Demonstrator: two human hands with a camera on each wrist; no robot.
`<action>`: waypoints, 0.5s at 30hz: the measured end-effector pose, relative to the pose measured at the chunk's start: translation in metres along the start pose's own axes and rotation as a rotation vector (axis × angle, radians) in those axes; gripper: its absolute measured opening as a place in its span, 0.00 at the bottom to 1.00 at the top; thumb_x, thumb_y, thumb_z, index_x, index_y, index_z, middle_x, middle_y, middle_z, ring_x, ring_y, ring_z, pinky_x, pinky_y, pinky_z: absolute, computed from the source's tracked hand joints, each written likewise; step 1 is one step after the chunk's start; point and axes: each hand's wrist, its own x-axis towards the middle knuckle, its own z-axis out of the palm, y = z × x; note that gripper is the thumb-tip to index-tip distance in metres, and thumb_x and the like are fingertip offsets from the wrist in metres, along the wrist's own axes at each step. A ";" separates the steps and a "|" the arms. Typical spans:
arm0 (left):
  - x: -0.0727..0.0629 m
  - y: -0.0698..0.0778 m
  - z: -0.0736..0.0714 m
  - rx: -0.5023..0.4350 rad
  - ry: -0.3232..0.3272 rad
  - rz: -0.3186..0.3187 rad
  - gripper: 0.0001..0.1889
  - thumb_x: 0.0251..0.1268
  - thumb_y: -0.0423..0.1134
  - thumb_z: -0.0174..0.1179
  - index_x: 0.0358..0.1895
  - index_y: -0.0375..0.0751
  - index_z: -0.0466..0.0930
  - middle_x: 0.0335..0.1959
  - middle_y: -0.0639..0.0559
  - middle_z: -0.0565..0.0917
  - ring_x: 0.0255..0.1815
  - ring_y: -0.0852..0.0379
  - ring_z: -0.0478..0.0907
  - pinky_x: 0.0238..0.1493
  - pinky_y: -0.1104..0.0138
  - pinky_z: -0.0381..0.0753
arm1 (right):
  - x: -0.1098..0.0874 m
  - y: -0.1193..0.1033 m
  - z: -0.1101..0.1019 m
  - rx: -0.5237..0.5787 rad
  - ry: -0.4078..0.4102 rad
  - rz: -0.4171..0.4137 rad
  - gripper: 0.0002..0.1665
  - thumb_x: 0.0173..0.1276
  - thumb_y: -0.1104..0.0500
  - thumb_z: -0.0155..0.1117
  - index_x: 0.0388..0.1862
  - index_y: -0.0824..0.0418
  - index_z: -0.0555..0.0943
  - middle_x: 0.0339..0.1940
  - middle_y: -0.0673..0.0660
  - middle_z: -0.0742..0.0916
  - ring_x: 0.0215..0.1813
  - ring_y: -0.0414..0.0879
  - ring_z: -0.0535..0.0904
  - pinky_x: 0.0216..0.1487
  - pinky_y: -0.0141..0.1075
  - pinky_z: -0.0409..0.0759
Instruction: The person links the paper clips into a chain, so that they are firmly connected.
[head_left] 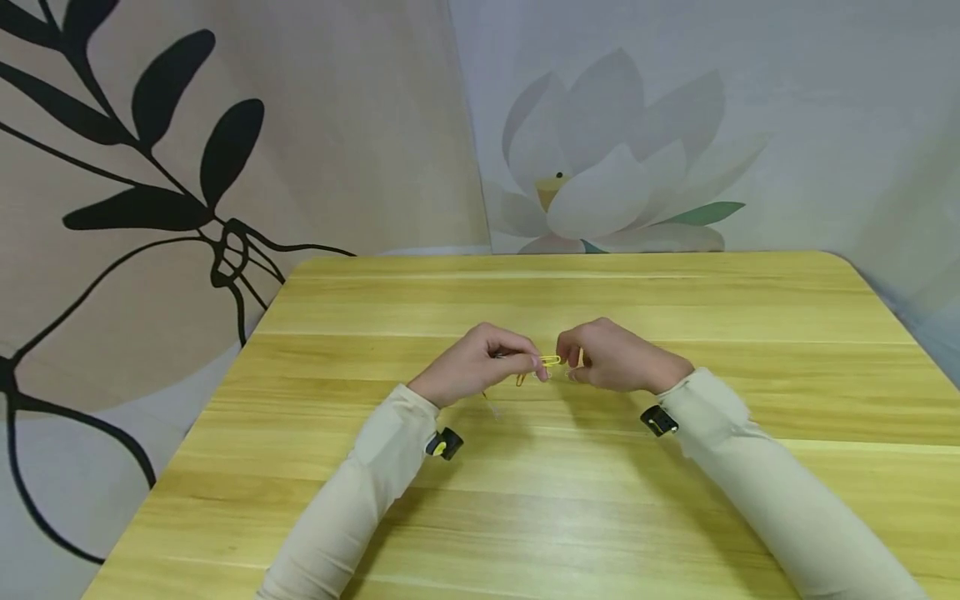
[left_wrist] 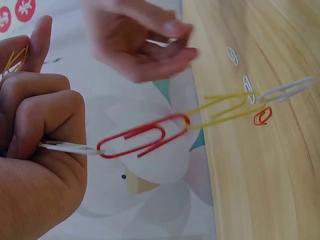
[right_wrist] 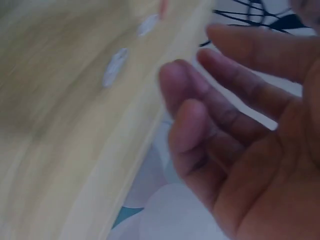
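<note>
1. Paperclip chain (left_wrist: 187, 121) runs out of the left hand's (head_left: 482, 362) curled lower fingers: a white link (left_wrist: 70, 148), a red link (left_wrist: 142, 131), a yellow link (left_wrist: 231, 111) and a white end link (left_wrist: 287, 93), joined in that order.
2. Between its thumb and index finger the same hand pinches a yellow paperclip (head_left: 551, 360), which points toward the other hand (whether it joins the chain inside the fist is hidden).
3. Just beside that clip waits the right hand (head_left: 618, 358), fingers loosely bent; the right wrist view shows nothing in its grasp.
4. Below, on the wooden tabletop (head_left: 600, 517), lie two loose white paperclips (left_wrist: 249, 90) and a red paperclip (left_wrist: 262, 116), near one another.
5. My judgement on the risks: a weak pinch, or a push from the right fingers, could twist the yellow clip or flick it down among the loose ones. Loosening the lower fingers might let the chain slide out, and a sideways tug could work a link off its open wire end (thin wire gives little warning).
6. Beyond the table's far edge stands a backdrop (head_left: 600, 192) printed with a pale flower.
</note>
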 end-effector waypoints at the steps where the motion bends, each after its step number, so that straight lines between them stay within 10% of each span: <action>1: 0.000 0.000 0.000 -0.001 -0.002 0.000 0.13 0.75 0.35 0.53 0.41 0.34 0.87 0.38 0.49 0.88 0.26 0.58 0.63 0.34 0.69 0.68 | 0.002 0.002 0.002 -0.025 -0.032 0.019 0.09 0.65 0.64 0.69 0.44 0.63 0.84 0.36 0.53 0.88 0.36 0.41 0.81 0.40 0.36 0.81; 8: 0.000 -0.001 0.001 0.020 -0.016 -0.012 0.12 0.73 0.35 0.54 0.38 0.37 0.88 0.36 0.54 0.88 0.34 0.60 0.71 0.43 0.68 0.73 | 0.013 0.008 0.011 -0.092 -0.082 0.088 0.12 0.59 0.66 0.73 0.42 0.61 0.84 0.39 0.54 0.88 0.43 0.47 0.83 0.48 0.42 0.82; 15: 0.000 -0.001 0.002 0.050 -0.044 -0.026 0.11 0.73 0.36 0.55 0.38 0.41 0.88 0.38 0.51 0.89 0.38 0.60 0.76 0.50 0.66 0.74 | 0.019 0.014 0.019 -0.146 -0.070 0.086 0.08 0.60 0.71 0.70 0.34 0.62 0.82 0.26 0.51 0.80 0.31 0.42 0.72 0.36 0.33 0.73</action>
